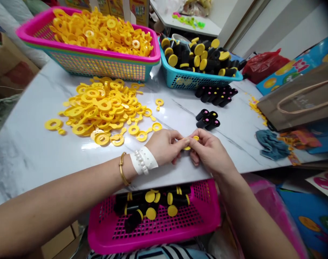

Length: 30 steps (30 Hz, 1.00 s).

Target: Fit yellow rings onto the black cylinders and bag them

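My left hand [166,145] and my right hand [208,149] meet over the front of the table, both pinching one small yellow plastic ring piece [187,147]. Fingers cover most of that piece. Left of them spreads a loose pile of yellow ring pieces [104,104], each a ring with a short tab. Just beyond my right hand stand several short black tubes [207,118] with pink or yellow dots at their ends. Farther back is a larger cluster of the same black tubes [216,95].
A pink basket [91,50] heaped with yellow pieces stands at the back left. Beside it, a blue basket [180,81] holds black tubes with yellow caps. Below the table edge, a magenta basket [164,235] holds more capped tubes. A brown paper bag [293,108] and a denim scrunchie [273,145] lie right.
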Tool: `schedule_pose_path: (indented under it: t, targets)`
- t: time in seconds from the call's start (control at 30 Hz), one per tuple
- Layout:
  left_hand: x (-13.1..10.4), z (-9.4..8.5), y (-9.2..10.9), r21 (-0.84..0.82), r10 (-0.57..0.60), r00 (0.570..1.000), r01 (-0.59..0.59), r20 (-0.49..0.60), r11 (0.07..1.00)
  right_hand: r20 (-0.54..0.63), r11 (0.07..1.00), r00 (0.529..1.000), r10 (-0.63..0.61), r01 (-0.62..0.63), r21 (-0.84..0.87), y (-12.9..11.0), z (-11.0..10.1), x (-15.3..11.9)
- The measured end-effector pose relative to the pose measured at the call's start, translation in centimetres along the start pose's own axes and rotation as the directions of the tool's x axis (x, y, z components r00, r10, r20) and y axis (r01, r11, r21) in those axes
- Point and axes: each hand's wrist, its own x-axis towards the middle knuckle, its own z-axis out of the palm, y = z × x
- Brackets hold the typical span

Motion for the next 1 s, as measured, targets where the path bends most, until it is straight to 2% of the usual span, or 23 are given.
schedule_pose_path:
  t: [0.1,0.17,0.27,0.37,0.43,0.53,0.67,0.83,1.0]
  targets:
    - [0.2,0.1,0.1,-0.097,-0.064,0.997,0.068,0.048,0.993,-0.001,0.998,1.000,-0.010,0.010,0.059,0.3,0.0,0.2]
    - [-0.1,0.5,-0.1,-0.048,-0.033,0.999,0.034,0.016,0.998,-0.025,0.996,1.000,-0.010,0.012,0.086,0.4,0.3,0.1]
    - [-0.7,1.1,-0.8,0.159,0.156,0.978,-0.133,-0.140,0.978,-0.090,0.989,0.995,-0.030,0.042,0.139,0.7,0.6,-0.2]
    - [-0.7,1.7,-1.7,0.318,0.359,0.915,-0.291,-0.182,0.902,-0.140,0.956,0.988,-0.070,0.106,0.272,1.3,0.4,-0.3]
    - [-0.6,1.8,-2.0,0.368,0.423,0.889,-0.340,-0.175,0.866,-0.107,0.910,0.992,-0.073,0.110,0.399,1.4,-0.2,-0.4]
    - [-0.4,1.6,-2.0,0.405,0.452,0.877,-0.358,-0.165,0.841,0.033,0.874,0.999,-0.039,0.018,0.485,1.3,-1.5,-0.6]
    - [-0.2,0.7,-1.5,0.395,0.449,0.890,-0.383,-0.086,0.835,0.225,0.884,0.974,0.010,-0.113,0.454,1.3,-3.3,-0.5]
    - [-0.1,0.3,-1.4,0.334,0.410,0.912,-0.378,-0.027,0.863,0.317,0.918,0.948,0.015,-0.139,0.373,1.0,-3.6,0.7]
    - [0.4,0.5,-1.5,0.418,0.346,0.938,-0.305,-0.024,0.856,0.441,0.977,0.875,0.199,-0.212,-0.019,-1.0,-2.6,2.5]
